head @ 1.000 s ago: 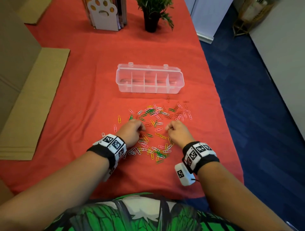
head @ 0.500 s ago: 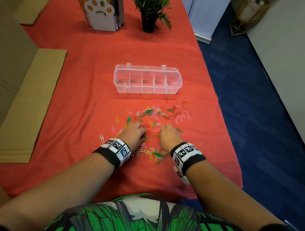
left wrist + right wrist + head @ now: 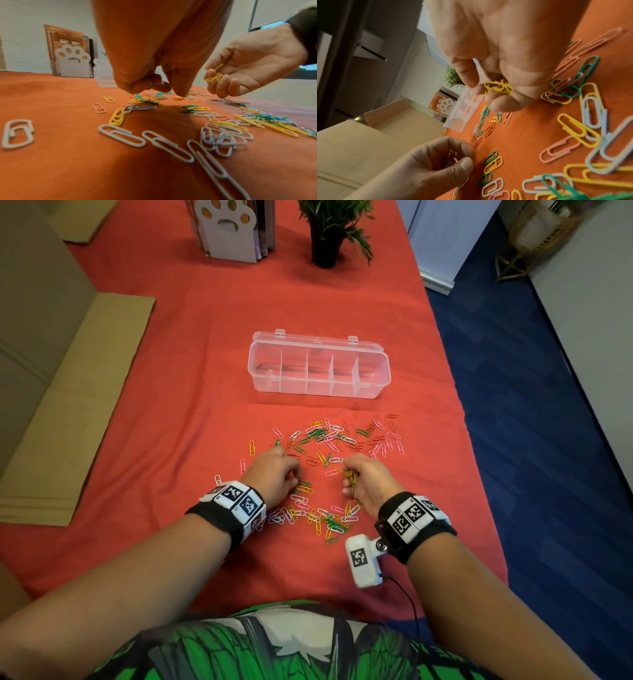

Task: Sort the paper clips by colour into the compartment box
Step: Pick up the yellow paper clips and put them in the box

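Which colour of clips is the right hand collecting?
Yellow: the right hand pinches a small bunch of yellow clips in its fingers; green, pink and white clips lie loose on the cloth.

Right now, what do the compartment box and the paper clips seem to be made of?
Compartment box: clear, glossy hard plastic by its look; the dividers and red cloth show through. Paper clips: bent wire, probably metal with a smooth coloured coating in yellow, green, pink and white; the core is hidden.

office (blue carpet [image 3: 513, 371], file holder [image 3: 229, 231])
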Tool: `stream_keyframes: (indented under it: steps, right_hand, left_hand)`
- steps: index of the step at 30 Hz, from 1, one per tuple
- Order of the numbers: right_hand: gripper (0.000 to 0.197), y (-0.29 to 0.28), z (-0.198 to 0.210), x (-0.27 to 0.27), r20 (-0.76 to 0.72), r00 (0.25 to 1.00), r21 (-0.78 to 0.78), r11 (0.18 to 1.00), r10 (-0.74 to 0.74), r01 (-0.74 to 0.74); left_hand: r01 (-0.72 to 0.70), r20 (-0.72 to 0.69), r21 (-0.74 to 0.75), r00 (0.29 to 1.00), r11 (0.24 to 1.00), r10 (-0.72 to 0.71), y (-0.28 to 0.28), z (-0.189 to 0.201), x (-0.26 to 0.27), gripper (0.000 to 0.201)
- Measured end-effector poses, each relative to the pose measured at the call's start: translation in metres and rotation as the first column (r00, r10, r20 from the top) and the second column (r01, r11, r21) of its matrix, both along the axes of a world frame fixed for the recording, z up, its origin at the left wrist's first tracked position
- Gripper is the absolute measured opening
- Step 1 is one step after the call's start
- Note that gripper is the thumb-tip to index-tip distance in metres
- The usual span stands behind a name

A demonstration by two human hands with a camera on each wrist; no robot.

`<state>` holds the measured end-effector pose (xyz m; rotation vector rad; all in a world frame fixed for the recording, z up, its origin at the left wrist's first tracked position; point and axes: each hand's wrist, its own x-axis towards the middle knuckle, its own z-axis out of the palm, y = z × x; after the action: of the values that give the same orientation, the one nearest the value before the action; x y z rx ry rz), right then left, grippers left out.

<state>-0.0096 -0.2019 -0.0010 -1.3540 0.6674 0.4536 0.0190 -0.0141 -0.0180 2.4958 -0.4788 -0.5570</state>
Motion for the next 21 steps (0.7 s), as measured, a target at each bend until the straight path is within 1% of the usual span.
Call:
stream_keyframes:
  steps: [2, 4, 8, 11, 13, 16, 18, 19, 20, 21]
  right_hand:
    - [0.024, 0.001, -0.003, 0.0, 0.016, 1.0, -0.074, 0.997, 0.023, -0.022]
    - [0.027, -0.001, -0.005, -0.001, 0.024, 0.998, -0.104, 0.993, 0.055, -0.052]
    - [0.032, -0.01, -0.005, -0.005, 0.028, 0.994, -0.134, 0.986, 0.103, -0.098]
    - [0.031, -0.015, -0.002, -0.007, 0.025, 0.999, -0.083, 0.996, 0.042, -0.04]
    - [0.029, -0.018, -0.001, -0.009, 0.008, 1.0, -0.049, 0.999, -0.015, 0.016]
    - [0.026, -0.023, 0.0, -0.011, -0.03, 0.998, -0.062, 0.997, -0.057, 0.055]
    - [0.018, -0.026, -0.002, -0.012, -0.051, 0.997, -0.116, 0.992, -0.054, 0.047]
    - [0.018, -0.028, -0.004, -0.012, -0.054, 0.998, -0.171, 0.985, -0.035, 0.026]
    - [0.02, -0.03, -0.006, -0.013, -0.054, 0.999, -0.263, 0.964, 0.01, -0.024]
    - [0.022, -0.032, -0.007, -0.013, -0.061, 0.994, -0.392, 0.914, 0.088, -0.105]
  left_hand:
    - [0.043, -0.002, 0.027, 0.999, 0.999, -0.043, -0.004, -0.001, -0.002, 0.013]
    - [0.059, 0.014, 0.046, 0.998, 0.997, -0.059, -0.008, -0.003, -0.003, 0.016]
    - [0.007, 0.068, 0.083, 0.998, 0.996, -0.013, -0.008, -0.006, -0.002, 0.026]
    - [-0.099, 0.126, 0.088, 0.988, 0.991, 0.088, -0.001, -0.003, 0.001, 0.029]
    - [-0.148, 0.138, 0.092, 0.981, 0.985, 0.134, 0.001, -0.002, 0.001, 0.026]
    - [-0.105, 0.1, 0.056, 0.99, 0.993, 0.099, -0.005, 0.001, -0.003, 0.018]
    - [-0.065, 0.068, 0.043, 0.996, 0.997, 0.062, -0.012, 0.001, -0.005, 0.015]
    - [-0.061, 0.057, 0.055, 0.997, 0.997, 0.057, -0.015, 0.0, -0.006, 0.015]
    - [-0.068, 0.052, 0.071, 0.997, 0.995, 0.064, -0.017, -0.001, -0.006, 0.014]
    - [-0.089, 0.05, 0.085, 0.995, 0.992, 0.085, -0.017, -0.002, -0.005, 0.015]
